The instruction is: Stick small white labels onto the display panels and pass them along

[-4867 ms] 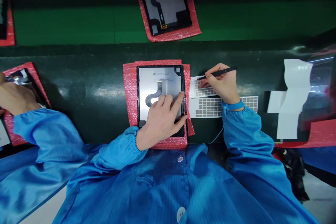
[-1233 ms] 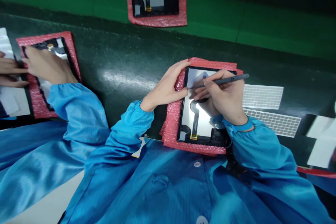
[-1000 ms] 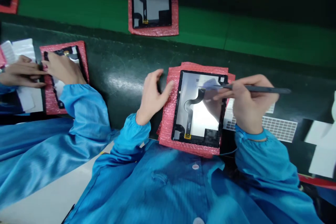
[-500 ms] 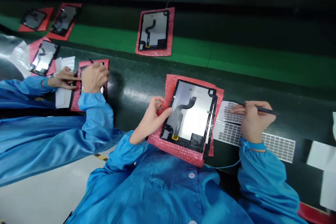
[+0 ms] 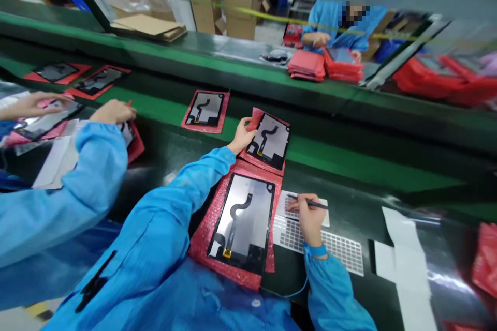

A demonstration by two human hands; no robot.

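Head view: left hand [image 5: 241,137] pinching far panel's pink wrap [image 5: 254,116], beyond near panel [image 5: 243,222]; slip risk. Right hand [image 5: 308,214] closed around stylus [image 5: 308,201] over label sheet [image 5: 322,240], right of near panel; misplaced pick possible.

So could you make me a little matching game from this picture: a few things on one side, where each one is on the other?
Things:
1. left hand
2. right hand
3. near panel
4. stack of red wraps

Places:
a. lying on red bubble wrap right in front of the person
b. on the far bench, beside a co-worker
c. gripping the edge of the far panel by the green belt
d. holding a black stylus over the label sheets

Pairs: 1-c, 2-d, 3-a, 4-b
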